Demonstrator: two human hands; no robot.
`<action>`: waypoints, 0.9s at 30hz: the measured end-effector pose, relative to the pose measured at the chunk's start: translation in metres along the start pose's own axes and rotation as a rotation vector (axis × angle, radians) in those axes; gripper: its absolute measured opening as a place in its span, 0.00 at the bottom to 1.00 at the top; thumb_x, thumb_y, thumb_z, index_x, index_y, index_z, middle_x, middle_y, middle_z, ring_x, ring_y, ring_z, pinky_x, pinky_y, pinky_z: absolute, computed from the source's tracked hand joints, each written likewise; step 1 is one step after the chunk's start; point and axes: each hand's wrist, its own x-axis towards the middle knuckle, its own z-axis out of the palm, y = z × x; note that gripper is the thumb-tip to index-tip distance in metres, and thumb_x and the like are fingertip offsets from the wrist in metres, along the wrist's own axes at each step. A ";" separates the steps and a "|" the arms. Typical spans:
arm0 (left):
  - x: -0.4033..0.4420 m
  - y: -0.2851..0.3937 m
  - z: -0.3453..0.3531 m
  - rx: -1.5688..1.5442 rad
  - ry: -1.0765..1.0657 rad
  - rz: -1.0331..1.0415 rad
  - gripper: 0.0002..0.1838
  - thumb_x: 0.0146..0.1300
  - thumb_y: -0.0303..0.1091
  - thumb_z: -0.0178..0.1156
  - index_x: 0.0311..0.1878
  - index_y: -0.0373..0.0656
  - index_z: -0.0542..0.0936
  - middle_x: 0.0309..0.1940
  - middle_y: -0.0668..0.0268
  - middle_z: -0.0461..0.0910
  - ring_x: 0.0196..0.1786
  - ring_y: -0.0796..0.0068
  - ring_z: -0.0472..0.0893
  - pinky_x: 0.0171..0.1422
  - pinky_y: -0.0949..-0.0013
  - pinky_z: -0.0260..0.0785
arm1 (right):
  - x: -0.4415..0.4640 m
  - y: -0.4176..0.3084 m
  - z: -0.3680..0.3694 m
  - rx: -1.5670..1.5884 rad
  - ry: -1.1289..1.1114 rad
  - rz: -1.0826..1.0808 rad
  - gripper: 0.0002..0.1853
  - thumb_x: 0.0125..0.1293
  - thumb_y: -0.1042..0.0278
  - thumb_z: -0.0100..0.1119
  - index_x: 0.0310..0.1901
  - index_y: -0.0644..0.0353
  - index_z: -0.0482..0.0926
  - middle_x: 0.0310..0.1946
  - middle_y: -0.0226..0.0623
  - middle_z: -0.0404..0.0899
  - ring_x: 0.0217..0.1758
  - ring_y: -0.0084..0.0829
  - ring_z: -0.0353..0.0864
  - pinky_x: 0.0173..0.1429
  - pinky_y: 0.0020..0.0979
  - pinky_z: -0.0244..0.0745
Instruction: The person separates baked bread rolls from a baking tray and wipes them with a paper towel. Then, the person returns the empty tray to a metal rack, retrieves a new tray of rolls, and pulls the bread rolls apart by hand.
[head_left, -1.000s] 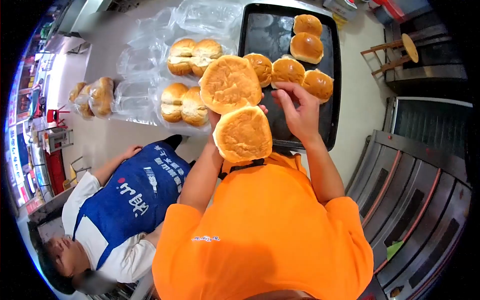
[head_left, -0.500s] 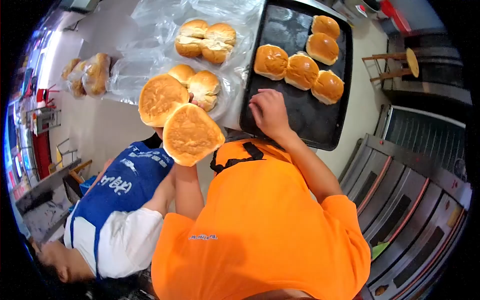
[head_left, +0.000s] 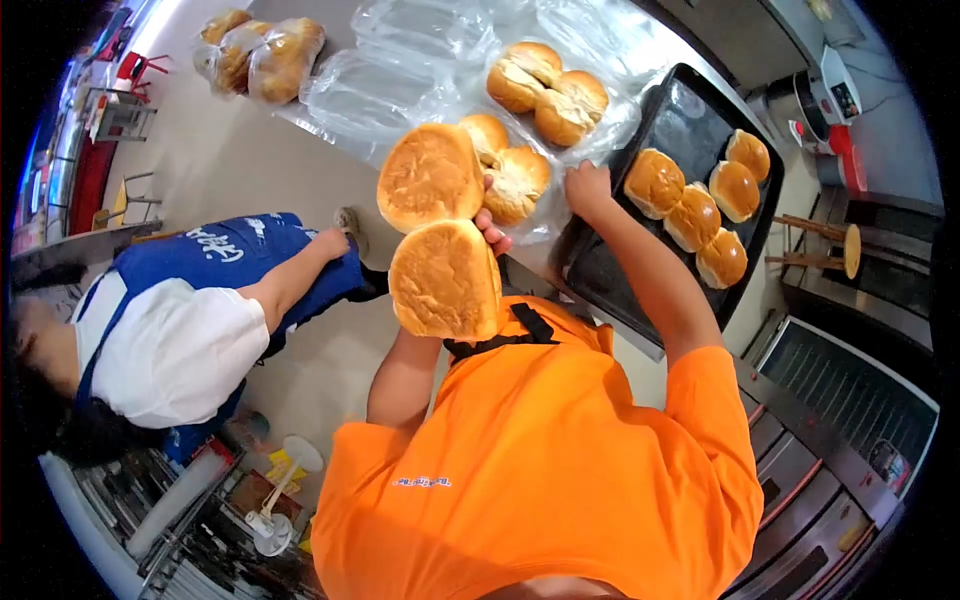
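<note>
Golden-brown, a joined pair of buns (head_left: 440,238) sits left of centre in the head view, gripped by the left hand (head_left: 493,232), whose fingers show at the pair's right edge. The right hand (head_left: 588,188), upper centre, is curled beside the black tray (head_left: 612,285); whether it pinches the plastic bag (head_left: 548,222) cannot be told. Print on the orange shirt (head_left: 540,460) and blue apron (head_left: 285,235) is illegible. Browned, flattish faces point toward the camera, the pair's long axis running nearly vertical.
</note>
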 end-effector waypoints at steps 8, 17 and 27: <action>0.014 0.031 -0.016 0.122 0.049 -0.107 0.48 0.73 0.62 0.61 0.81 0.35 0.58 0.58 0.48 0.77 0.62 0.49 0.80 0.73 0.48 0.76 | -0.025 0.002 -0.075 -0.014 -0.014 0.113 0.10 0.72 0.66 0.55 0.43 0.52 0.87 0.37 0.35 0.85 0.48 0.37 0.84 0.54 0.43 0.73; 0.040 -0.025 -0.013 0.796 0.231 -0.310 0.68 0.52 0.92 0.48 0.84 0.48 0.56 0.78 0.51 0.65 0.76 0.50 0.71 0.78 0.44 0.70 | -0.202 -0.028 -0.167 1.663 0.684 0.687 0.08 0.69 0.76 0.69 0.48 0.65 0.85 0.55 0.37 0.84 0.49 0.23 0.83 0.55 0.28 0.79; -0.059 -0.202 -0.009 0.854 -0.007 -0.778 0.65 0.56 0.89 0.51 0.84 0.48 0.56 0.78 0.55 0.66 0.75 0.51 0.73 0.77 0.43 0.70 | -0.404 -0.111 -0.193 1.599 1.248 1.273 0.05 0.71 0.75 0.70 0.43 0.63 0.83 0.35 0.29 0.86 0.41 0.19 0.85 0.46 0.26 0.82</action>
